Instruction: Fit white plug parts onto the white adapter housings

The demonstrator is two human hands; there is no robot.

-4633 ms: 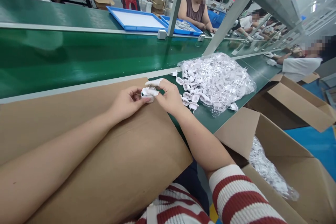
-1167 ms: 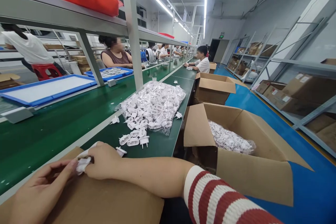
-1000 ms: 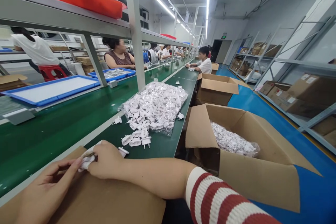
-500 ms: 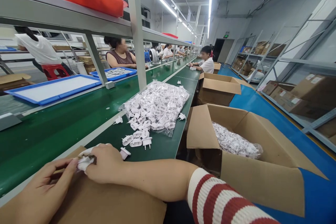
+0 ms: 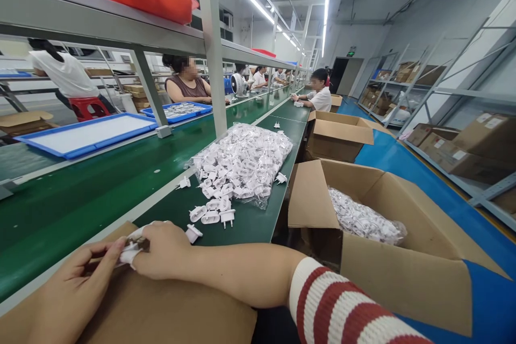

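Observation:
Low in the head view, above a brown cardboard sheet (image 5: 173, 301), my two hands meet around a small white plastic plug piece (image 5: 129, 253). My right hand (image 5: 167, 250) wraps round it from the right, its fingers closed. From the left, my left hand (image 5: 80, 279) pinches its near side between thumb and forefinger. Fingers cover much of the piece, and a small dark bit shows between them. Just beyond my right hand lies a loose white plug (image 5: 193, 233). Several more plugs (image 5: 210, 217) sit in front of an open clear bag of white plugs (image 5: 245, 161).
A green conveyor belt (image 5: 161, 172) runs along the left. Open cardboard boxes (image 5: 403, 279) stand at the right, the near one holding a bagged heap of white parts (image 5: 365, 217). Blue trays (image 5: 72, 151) lie beyond the belt, below a metal shelf. Co-workers sit farther down the line.
The view has shifted slightly. Both hands stay together on the white plug piece, with only a slight shift of the fingers.

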